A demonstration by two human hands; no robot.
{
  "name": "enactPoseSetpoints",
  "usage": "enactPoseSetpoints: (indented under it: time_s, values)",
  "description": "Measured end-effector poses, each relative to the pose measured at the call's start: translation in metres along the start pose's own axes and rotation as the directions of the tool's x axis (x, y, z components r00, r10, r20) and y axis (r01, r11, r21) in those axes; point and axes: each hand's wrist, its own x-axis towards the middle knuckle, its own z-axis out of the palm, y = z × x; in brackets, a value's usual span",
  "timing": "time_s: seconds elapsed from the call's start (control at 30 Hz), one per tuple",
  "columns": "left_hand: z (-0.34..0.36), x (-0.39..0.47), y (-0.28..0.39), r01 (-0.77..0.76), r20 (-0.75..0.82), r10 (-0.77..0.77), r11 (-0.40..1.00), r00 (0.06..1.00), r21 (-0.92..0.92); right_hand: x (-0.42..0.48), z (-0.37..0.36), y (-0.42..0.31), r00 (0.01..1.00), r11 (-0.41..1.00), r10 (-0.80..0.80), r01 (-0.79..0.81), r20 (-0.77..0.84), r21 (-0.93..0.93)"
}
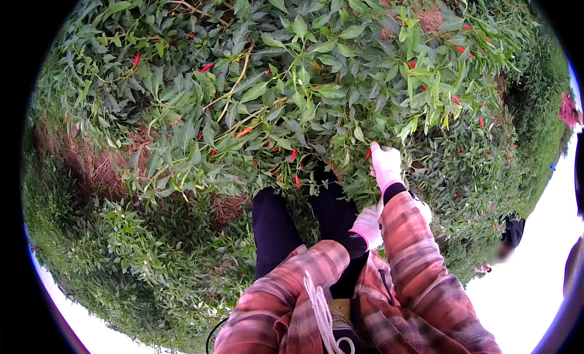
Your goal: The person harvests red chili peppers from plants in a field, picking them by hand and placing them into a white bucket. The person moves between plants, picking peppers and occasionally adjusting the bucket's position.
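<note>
Both hands wear pale gloves with pink cuffs, below plaid sleeves. My right hand (385,162) is raised among the leaves of a chilli plant (315,94), its fingers bent beside a red chilli pepper (368,154); whether they grip it or a stem is unclear. Lower down, close to my right forearm, is my left hand (368,224), its fingers partly hidden behind that sleeve. A white thing (423,210), perhaps a bag, shows just right of the right sleeve. More red chillies (293,154) hang between leaves in front of my dark-trousered legs.
Dense chilli plants surround me, with stems crossing in front. Dry reddish straw (91,158) covers ground at the left. A grassy strip (543,153) runs along the right. Other people, small and partly seen, are at the far right edge and lower right.
</note>
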Motion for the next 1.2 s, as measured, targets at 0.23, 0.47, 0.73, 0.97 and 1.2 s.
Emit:
enactPoseSetpoints:
  time_s: [0.23, 0.47, 0.73, 0.97, 1.2]
  values:
    - [-0.094, -0.018, -0.003, -0.057, -0.077, 0.047, 0.989, 0.996, -0.133, 0.01, -0.002, -0.003, 0.997, 0.97, 0.042, -0.057, 0.068, 0.237]
    - [-0.123, 0.017, -0.053, 0.134, -0.495, -0.374, 0.881, 0.784, -0.454, 0.016, -0.013, -0.005, 0.978, 0.941, -0.013, -0.058, 0.206, 0.333]
    - [-0.125, 0.074, -0.054, 0.456, -0.512, -0.563, 0.826, 0.649, -0.331, 0.001, -0.043, -0.014, 0.824, 0.941, -0.03, -0.168, 0.566, 0.293]
    - [-0.119, 0.072, -0.074, 0.234, -0.502, -0.473, 0.853, 0.724, -0.466, -0.005, -0.062, -0.018, 0.878, 0.994, 0.105, -0.088, 0.467, -0.058]
    - [-0.136, 0.054, -0.098, 0.177, -0.465, -0.441, 0.843, 0.767, -0.508, -0.003, -0.045, 0.012, 0.909, 0.762, -0.307, 0.411, 0.281, -0.5]
